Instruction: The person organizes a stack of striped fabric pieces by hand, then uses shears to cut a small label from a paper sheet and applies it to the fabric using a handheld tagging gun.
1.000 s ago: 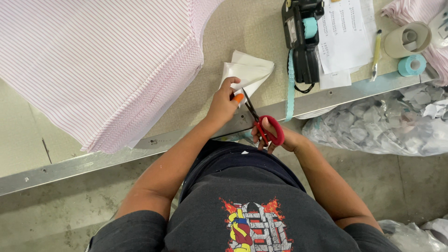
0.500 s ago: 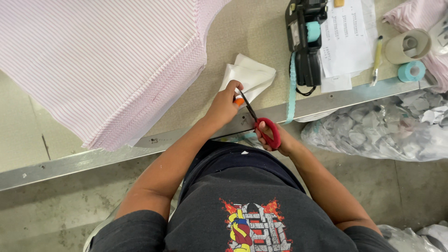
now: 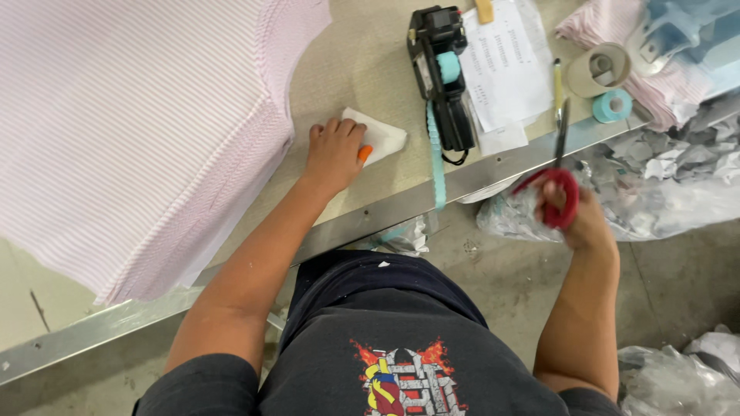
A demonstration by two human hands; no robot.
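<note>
A pink striped fabric (image 3: pixel 131 131) covers the left part of the table (image 3: pixel 362 69); the left hand (image 3: pixel 333 152) lies flat on a white folded cloth (image 3: pixel 379 137) near the front edge, grip open, fingers spread; a black tagging tool (image 3: pixel 443 77) lies beside it; the right hand (image 3: pixel 574 216), past the front edge, has its grip closed around the red scissors (image 3: pixel 556 181), blades pointing up.

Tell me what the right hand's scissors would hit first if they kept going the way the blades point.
Likely the yellow pencil on the table edge: the right hand aims the scissors up toward it. Depth is unclear, so they may pass above it.
</note>
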